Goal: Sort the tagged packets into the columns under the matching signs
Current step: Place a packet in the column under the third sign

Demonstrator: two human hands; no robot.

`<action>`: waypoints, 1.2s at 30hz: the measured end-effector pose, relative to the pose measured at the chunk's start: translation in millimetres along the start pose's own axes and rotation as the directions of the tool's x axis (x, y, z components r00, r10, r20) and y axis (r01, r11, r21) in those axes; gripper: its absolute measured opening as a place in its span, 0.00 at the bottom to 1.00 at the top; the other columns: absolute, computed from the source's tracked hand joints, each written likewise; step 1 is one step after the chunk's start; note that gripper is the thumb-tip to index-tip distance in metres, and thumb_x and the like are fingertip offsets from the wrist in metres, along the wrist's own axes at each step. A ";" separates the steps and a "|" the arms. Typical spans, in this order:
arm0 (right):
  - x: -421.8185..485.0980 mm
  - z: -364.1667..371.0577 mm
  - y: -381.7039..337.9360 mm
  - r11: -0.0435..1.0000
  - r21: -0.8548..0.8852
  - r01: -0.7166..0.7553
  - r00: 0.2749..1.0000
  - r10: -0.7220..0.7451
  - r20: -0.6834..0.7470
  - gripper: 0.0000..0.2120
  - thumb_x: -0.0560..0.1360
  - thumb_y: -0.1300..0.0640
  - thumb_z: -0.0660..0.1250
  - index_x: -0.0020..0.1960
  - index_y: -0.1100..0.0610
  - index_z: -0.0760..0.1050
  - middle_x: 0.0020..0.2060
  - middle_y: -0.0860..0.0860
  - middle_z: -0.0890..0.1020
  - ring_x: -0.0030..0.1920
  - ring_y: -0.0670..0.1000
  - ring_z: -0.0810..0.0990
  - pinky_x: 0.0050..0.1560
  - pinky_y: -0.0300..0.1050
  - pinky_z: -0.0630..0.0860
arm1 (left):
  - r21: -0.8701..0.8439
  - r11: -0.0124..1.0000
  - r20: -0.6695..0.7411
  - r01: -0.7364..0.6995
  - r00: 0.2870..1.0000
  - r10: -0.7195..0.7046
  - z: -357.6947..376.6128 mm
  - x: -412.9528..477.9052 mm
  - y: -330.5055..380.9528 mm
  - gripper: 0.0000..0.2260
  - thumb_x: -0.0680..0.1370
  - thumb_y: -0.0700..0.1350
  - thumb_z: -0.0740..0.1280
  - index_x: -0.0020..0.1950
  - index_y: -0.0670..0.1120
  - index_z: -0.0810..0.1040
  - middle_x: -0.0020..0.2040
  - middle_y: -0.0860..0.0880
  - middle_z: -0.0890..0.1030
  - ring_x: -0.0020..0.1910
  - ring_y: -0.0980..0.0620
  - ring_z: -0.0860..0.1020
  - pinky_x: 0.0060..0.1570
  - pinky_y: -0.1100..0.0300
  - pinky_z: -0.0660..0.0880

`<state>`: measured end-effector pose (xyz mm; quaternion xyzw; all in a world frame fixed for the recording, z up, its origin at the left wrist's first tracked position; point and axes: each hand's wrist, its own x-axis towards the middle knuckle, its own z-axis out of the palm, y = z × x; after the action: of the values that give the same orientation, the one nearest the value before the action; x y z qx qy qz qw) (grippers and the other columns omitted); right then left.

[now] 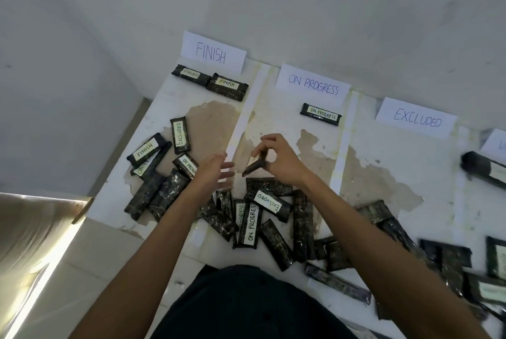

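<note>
- The right hand [276, 159] pinches a dark foil packet [254, 166] between fingertips, lifted above the white peeling tabletop [383, 152] near the middle column – its tag is not readable.
- The left hand [213, 171] is spread and empty, just beside that packet.
- Three white paper signs stand at the far edge: FINISH [212, 53], ON PROGRESS [313, 84], EXCLUDED [416, 118].
- Two FINISH-tagged packets [210, 82] lie under the first sign, and one ON PROGRESS-tagged packet [321, 114] under the second.
- A loose heap of dark packets [273, 218] lies nearest the person.
</note>
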<state>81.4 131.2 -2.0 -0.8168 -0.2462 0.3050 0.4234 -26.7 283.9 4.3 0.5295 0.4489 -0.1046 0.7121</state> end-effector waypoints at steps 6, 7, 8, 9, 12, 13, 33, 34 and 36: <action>-37.9 -29.3 -13.6 0.897 0.440 -0.034 0.988 -0.037 0.151 0.19 0.68 0.81 0.65 0.43 0.57 0.77 0.63 0.56 0.73 0.62 0.52 0.76 0.53 0.46 0.80 | -0.221 0.963 0.247 0.151 0.964 -0.095 30.1 -11.1 5.7 0.08 0.80 0.46 0.62 0.56 0.44 0.73 0.47 0.45 0.79 0.44 0.48 0.80 0.41 0.56 0.77; -40.9 -31.9 -12.6 0.899 0.436 -0.028 0.988 -0.042 0.150 0.20 0.68 0.81 0.65 0.44 0.56 0.78 0.64 0.55 0.74 0.63 0.53 0.76 0.54 0.49 0.80 | -0.210 0.966 0.263 0.150 0.960 -0.092 35.6 -12.2 6.0 0.09 0.79 0.45 0.62 0.57 0.43 0.74 0.46 0.46 0.79 0.43 0.49 0.79 0.39 0.58 0.77; -42.6 -33.3 -10.1 0.904 0.427 -0.024 0.988 -0.043 0.147 0.21 0.68 0.80 0.65 0.45 0.55 0.78 0.64 0.55 0.74 0.63 0.52 0.76 0.56 0.50 0.79 | -0.201 0.969 0.275 0.142 0.958 -0.083 40.7 -13.3 6.3 0.11 0.79 0.44 0.62 0.60 0.42 0.74 0.46 0.46 0.79 0.43 0.50 0.78 0.39 0.59 0.77; -44.6 -34.6 -8.7 0.907 0.419 -0.023 0.988 -0.042 0.145 0.22 0.68 0.80 0.65 0.47 0.54 0.79 0.63 0.54 0.75 0.63 0.52 0.77 0.57 0.50 0.79 | -0.198 0.971 0.283 0.130 0.957 -0.070 45.1 -14.1 6.1 0.13 0.79 0.43 0.62 0.62 0.41 0.74 0.47 0.46 0.79 0.44 0.51 0.78 0.39 0.60 0.77; -48.2 -39.1 -2.4 0.931 0.361 -0.046 0.992 0.001 0.123 0.27 0.69 0.80 0.63 0.57 0.52 0.76 0.60 0.54 0.78 0.57 0.49 0.81 0.54 0.47 0.80 | -0.235 0.967 0.266 0.099 0.963 -0.034 55.4 -15.6 4.0 0.14 0.79 0.39 0.62 0.64 0.40 0.73 0.50 0.44 0.79 0.47 0.50 0.78 0.36 0.62 0.79; -49.8 -41.9 -0.6 0.939 0.336 -0.072 0.994 0.039 0.103 0.28 0.70 0.80 0.61 0.59 0.52 0.74 0.60 0.54 0.78 0.55 0.48 0.81 0.52 0.46 0.81 | -0.255 0.963 0.247 0.090 0.969 -0.025 57.5 -16.1 3.9 0.13 0.79 0.38 0.62 0.64 0.40 0.72 0.50 0.43 0.79 0.46 0.50 0.78 0.34 0.62 0.79; -79.0 -86.3 35.5 0.808 -0.589 -0.021 0.998 -0.022 -0.066 0.33 0.68 0.45 0.71 0.69 0.53 0.67 0.57 0.52 0.73 0.56 0.53 0.69 0.56 0.48 0.70 | 0.013 0.992 0.150 -0.129 0.981 0.125 130.2 -4.9 0.0 0.13 0.77 0.36 0.65 0.61 0.40 0.72 0.52 0.41 0.79 0.53 0.43 0.80 0.49 0.47 0.80; -81.3 -92.2 39.0 0.790 -0.612 -0.028 0.997 -0.023 -0.075 0.32 0.68 0.45 0.70 0.69 0.53 0.67 0.57 0.52 0.74 0.56 0.54 0.70 0.56 0.49 0.71 | 0.049 0.989 0.157 -0.140 0.979 0.131 138.6 -3.8 0.2 0.12 0.77 0.36 0.65 0.60 0.41 0.72 0.52 0.42 0.79 0.54 0.43 0.79 0.50 0.48 0.80; -85.9 -106.3 48.5 0.756 -0.653 -0.054 0.995 -0.011 -0.095 0.32 0.68 0.46 0.70 0.69 0.53 0.67 0.57 0.52 0.74 0.56 0.54 0.70 0.55 0.49 0.71 | 0.122 0.979 0.178 -0.163 0.974 0.140 156.8 -0.2 1.7 0.11 0.78 0.38 0.64 0.61 0.41 0.73 0.53 0.42 0.79 0.54 0.44 0.79 0.47 0.53 0.80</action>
<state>104.0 -8.4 30.5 -0.9292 -0.3079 0.1661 0.1189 57.1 151.6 11.2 0.5988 0.3373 -0.1246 0.7157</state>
